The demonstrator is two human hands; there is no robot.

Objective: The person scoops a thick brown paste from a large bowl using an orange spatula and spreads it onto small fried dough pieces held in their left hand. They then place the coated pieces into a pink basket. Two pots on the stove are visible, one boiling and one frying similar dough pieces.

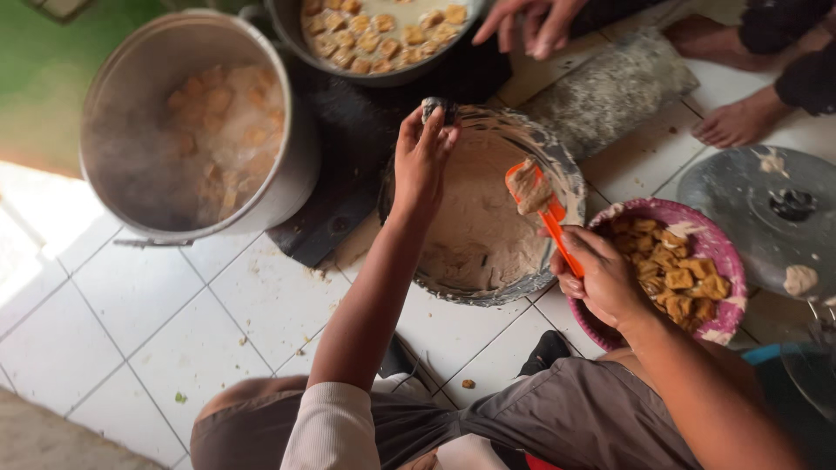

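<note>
My left hand (pixel 421 161) grips the far rim of a wide metal bowl (pixel 566 178) that holds pale beige batter (pixel 475 235). My right hand (pixel 601 278) holds an orange spatula (pixel 544 209) by its handle, blade raised over the bowl with a lump of batter on it. Just right of that hand sits a pink bowl (pixel 705 231) filled with brown fried tofu cubes (pixel 675 270). I sit on a white tiled floor (pixel 174 331) with my knees at the frame's bottom.
A large steel pot (pixel 122 104) with pieces in cloudy liquid stands at upper left. A pan of cubes (pixel 379 30) sits at the top, another person's hand (pixel 531 22) and bare feet (pixel 740 122) near it. A pot lid (pixel 766 209) lies right.
</note>
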